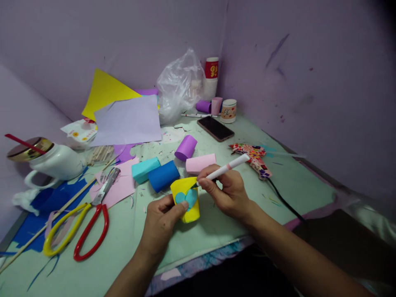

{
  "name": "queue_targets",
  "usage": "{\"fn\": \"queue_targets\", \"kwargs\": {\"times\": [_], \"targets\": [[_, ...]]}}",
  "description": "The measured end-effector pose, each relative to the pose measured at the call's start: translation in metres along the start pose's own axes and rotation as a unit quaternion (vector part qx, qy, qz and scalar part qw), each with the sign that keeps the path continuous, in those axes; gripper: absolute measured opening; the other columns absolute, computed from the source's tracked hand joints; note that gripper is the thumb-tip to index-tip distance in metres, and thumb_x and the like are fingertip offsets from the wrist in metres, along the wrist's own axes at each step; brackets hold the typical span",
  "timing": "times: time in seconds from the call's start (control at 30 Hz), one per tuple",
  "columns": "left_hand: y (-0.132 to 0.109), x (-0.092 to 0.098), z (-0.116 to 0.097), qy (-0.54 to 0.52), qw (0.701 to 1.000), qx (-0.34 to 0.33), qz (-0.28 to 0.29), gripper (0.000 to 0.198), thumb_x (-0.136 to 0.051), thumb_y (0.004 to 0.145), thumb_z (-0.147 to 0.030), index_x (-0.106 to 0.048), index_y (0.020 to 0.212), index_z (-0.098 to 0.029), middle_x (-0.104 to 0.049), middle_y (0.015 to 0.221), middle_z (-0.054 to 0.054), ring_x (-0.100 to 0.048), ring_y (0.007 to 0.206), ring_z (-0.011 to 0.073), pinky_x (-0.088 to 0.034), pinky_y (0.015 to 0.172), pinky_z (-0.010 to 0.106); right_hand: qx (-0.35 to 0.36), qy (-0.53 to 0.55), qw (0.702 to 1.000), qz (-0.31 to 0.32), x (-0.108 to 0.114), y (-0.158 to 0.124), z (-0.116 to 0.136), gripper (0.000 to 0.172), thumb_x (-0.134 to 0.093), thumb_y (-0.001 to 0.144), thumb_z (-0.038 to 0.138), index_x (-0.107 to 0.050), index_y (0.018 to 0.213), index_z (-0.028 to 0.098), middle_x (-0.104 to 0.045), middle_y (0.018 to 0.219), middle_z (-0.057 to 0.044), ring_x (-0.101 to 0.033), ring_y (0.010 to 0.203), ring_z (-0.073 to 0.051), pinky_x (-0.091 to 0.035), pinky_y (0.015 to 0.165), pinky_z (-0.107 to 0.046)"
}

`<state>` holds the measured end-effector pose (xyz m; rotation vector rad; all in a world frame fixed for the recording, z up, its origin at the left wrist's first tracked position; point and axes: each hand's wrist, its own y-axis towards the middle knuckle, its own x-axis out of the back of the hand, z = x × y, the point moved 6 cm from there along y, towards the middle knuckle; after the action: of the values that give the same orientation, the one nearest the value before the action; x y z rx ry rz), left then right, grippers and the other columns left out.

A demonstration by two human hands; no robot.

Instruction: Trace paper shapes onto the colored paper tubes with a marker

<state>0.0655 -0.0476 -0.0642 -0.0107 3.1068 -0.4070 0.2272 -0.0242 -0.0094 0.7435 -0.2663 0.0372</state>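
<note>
My left hand (163,220) grips a yellow paper tube (192,215) near the table's front edge, thumb pressed on its face. On that face are light-blue round shapes (181,199). My right hand (229,189) is closed around a white marker (230,166), whose dark tip meets or nearly meets the tube's upper part beside a dark line. Just behind lie a blue paper tube (163,176), a turquoise one (145,169), a pink one (201,163) and a purple one (186,147).
Scissors (103,193) with yellow and red handles lie at left, near a white mug (58,161) and a wooden stick (72,200). A patterned glue gun (252,156) with a black cord lies right. Behind are a phone (215,128), paper sheets (128,119) and a plastic bag (179,82).
</note>
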Motion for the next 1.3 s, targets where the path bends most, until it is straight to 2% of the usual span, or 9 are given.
{"fn": "queue_targets", "kwargs": {"times": [0.17, 0.3, 0.47, 0.7, 0.97, 1.13, 1.23, 1.3], "targets": [[-0.002, 0.002, 0.001, -0.015, 1.000, 0.000, -0.023, 0.018, -0.074, 0.062, -0.031, -0.067, 0.055, -0.016, -0.067, 0.059, 0.000, -0.055, 0.056, 0.0153, -0.042, 0.054, 0.026, 0.013, -0.002, 1.000, -0.010, 0.001, 0.000, 0.001, 0.009, -0.056, 0.086, 0.021, -0.062, 0.079, 0.019, -0.064, 0.065, 0.000, -0.056, 0.056, -0.011, -0.047, 0.054, -0.024], [-0.003, 0.001, 0.004, -0.044, 0.998, 0.025, -0.032, 0.020, -0.076, 0.061, -0.032, -0.074, 0.070, -0.014, -0.069, 0.062, 0.002, -0.059, 0.062, 0.0183, -0.046, 0.060, 0.027, 0.023, 0.005, 1.000, -0.015, 0.002, 0.000, 0.002, 0.008, -0.057, 0.085, 0.019, -0.062, 0.079, 0.018, -0.063, 0.065, 0.000, -0.055, 0.055, -0.011, -0.046, 0.053, -0.023], [-0.003, 0.002, 0.010, -0.086, 0.994, 0.039, -0.052, 0.027, -0.077, 0.060, -0.031, -0.075, 0.078, -0.012, -0.072, 0.068, 0.005, -0.064, 0.070, 0.0215, -0.049, 0.069, 0.031, 0.029, 0.004, 0.999, -0.014, 0.002, -0.001, 0.003, 0.008, -0.057, 0.085, 0.019, -0.062, 0.079, 0.017, -0.063, 0.065, -0.001, -0.053, 0.053, -0.011, -0.044, 0.052, -0.023], [-0.002, 0.002, 0.008, -0.096, 0.994, 0.048, -0.031, 0.029, -0.078, 0.061, -0.031, -0.075, 0.080, -0.010, -0.071, 0.069, 0.006, -0.061, 0.065, 0.0185, -0.048, 0.065, 0.029, 0.032, -0.001, 0.999, -0.013, 0.001, -0.002, 0.003, 0.009, -0.056, 0.085, 0.020, -0.061, 0.079, 0.017, -0.063, 0.063, -0.001, -0.052, 0.052, -0.011, -0.043, 0.052, -0.023], [0.000, 0.003, 0.010, -0.112, 0.992, 0.047, -0.034, 0.029, -0.078, 0.060, -0.031, -0.074, 0.079, -0.010, -0.071, 0.068, 0.005, -0.061, 0.063, 0.0179, -0.047, 0.063, 0.028, 0.044, 0.018, 0.999, -0.018, 0.000, -0.005, 0.004, 0.006, -0.058, 0.085, 0.019, -0.061, 0.081, 0.017, -0.063, 0.066, -0.001, -0.054, 0.054, -0.010, -0.044, 0.052, -0.022], [-0.003, 0.002, 0.008, -0.119, 0.991, 0.054, -0.043, 0.031, -0.080, 0.057, -0.031, -0.073, 0.079, -0.010, -0.071, 0.069, 0.006, -0.063, 0.065, 0.0197, -0.048, 0.063, 0.029, -0.043, 0.105, 0.991, -0.075, 0.004, -0.007, -0.006, 0.011, -0.049, 0.092, 0.019, -0.058, 0.098, 0.020, -0.064, 0.076, 0.000, -0.056, 0.053, -0.008, -0.045, 0.049, -0.020], [-0.005, 0.002, 0.009, -0.115, 0.992, 0.048, -0.026, 0.032, -0.079, 0.060, -0.031, -0.074, 0.084, -0.010, -0.073, 0.074, 0.007, -0.065, 0.069, 0.0213, -0.049, 0.066, 0.031, -0.092, 0.070, 0.993, -0.038, 0.000, -0.006, -0.009, 0.012, -0.056, 0.087, 0.020, -0.057, 0.099, 0.019, -0.066, 0.089, -0.003, -0.054, 0.052, -0.007, -0.045, 0.050, -0.021], [-0.006, 0.002, 0.010, -0.106, 0.993, 0.041, -0.009, 0.032, -0.078, 0.063, -0.032, -0.074, 0.087, -0.011, -0.073, 0.076, 0.007, -0.066, 0.070, 0.0216, -0.049, 0.066, 0.031, -0.105, 0.058, 0.993, 0.006, -0.004, -0.006, -0.010, 0.021, -0.064, 0.080, 0.020, -0.056, 0.099, 0.019, -0.065, 0.093, -0.003, -0.052, 0.054, -0.007, -0.045, 0.051, -0.022]]}}
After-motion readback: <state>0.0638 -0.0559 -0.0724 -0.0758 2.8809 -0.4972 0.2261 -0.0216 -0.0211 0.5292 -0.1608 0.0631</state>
